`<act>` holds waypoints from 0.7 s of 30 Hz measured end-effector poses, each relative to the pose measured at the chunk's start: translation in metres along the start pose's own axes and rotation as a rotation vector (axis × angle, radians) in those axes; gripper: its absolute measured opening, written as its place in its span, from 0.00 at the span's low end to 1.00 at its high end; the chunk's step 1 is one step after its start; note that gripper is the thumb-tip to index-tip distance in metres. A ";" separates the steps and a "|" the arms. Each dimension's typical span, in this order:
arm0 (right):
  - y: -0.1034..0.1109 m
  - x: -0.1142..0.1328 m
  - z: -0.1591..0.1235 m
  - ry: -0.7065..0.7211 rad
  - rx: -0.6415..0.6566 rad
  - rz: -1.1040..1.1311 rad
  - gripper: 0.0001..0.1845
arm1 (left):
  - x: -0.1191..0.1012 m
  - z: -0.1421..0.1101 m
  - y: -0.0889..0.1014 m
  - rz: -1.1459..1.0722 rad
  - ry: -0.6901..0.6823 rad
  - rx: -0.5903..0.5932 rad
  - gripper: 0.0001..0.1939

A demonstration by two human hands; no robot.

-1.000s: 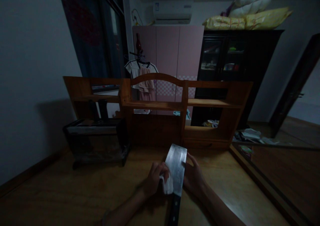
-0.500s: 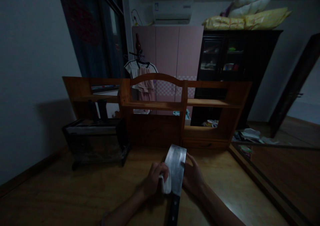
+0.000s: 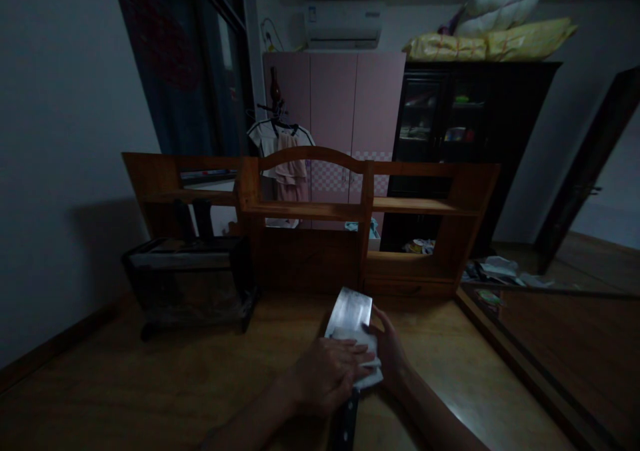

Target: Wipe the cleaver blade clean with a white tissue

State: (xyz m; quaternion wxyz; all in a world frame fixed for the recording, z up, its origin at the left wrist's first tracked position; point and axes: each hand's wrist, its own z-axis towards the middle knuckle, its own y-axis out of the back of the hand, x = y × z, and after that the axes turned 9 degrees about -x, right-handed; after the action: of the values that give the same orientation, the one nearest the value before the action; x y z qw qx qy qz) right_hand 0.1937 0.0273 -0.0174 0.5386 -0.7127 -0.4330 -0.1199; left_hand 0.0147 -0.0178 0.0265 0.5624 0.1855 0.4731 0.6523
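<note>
A cleaver (image 3: pixel 350 310) with a broad metal blade and a black riveted handle is held over the wooden table, its handle toward me. My right hand (image 3: pixel 391 352) grips the blade from the right side, the thumb and fingers near its edge. My left hand (image 3: pixel 334 374) presses a folded white cloth (image 3: pixel 371 374) across the lower blade, with its fingers laid over the cloth. The cloth hides the lower blade, and the left hand covers part of the handle's top.
A black knife block (image 3: pixel 190 281) with dark handles sticking up stands at the left of the table (image 3: pixel 165 384). Behind the hands runs a wooden shelf unit (image 3: pixel 305 210). A raised wooden edge (image 3: pixel 505 354) borders the right side.
My left hand has moved right with the cloth, from the blade's left edge to across its lower face. The cleaver and my right hand have stayed nearly in place.
</note>
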 end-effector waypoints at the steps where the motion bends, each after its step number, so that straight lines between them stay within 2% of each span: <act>1: -0.001 0.000 -0.001 0.010 -0.016 -0.003 0.27 | 0.000 -0.001 -0.002 -0.012 -0.003 -0.006 0.23; 3: -0.003 -0.001 -0.004 0.026 -0.031 -0.002 0.27 | 0.002 -0.002 -0.005 -0.076 0.005 -0.030 0.23; 6: -0.007 0.001 -0.008 0.029 0.028 0.014 0.26 | 0.005 -0.004 -0.008 -0.260 0.074 -0.090 0.26; 13: -0.015 0.004 -0.015 0.066 0.108 0.067 0.21 | 0.012 -0.006 -0.014 -0.724 0.370 -0.225 0.35; 16: -0.017 0.004 -0.017 0.028 0.170 0.098 0.21 | 0.013 -0.007 -0.016 -0.799 0.452 -0.256 0.38; 21: -0.016 0.003 -0.016 0.006 0.213 0.146 0.22 | 0.013 -0.006 -0.013 -0.816 0.501 -0.314 0.37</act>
State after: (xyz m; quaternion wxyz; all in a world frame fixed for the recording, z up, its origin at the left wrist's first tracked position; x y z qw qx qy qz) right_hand 0.1880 0.0160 0.0015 0.6199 -0.6807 -0.3887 -0.0358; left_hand 0.0132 -0.0093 0.0093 0.6619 -0.2638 0.5235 0.4672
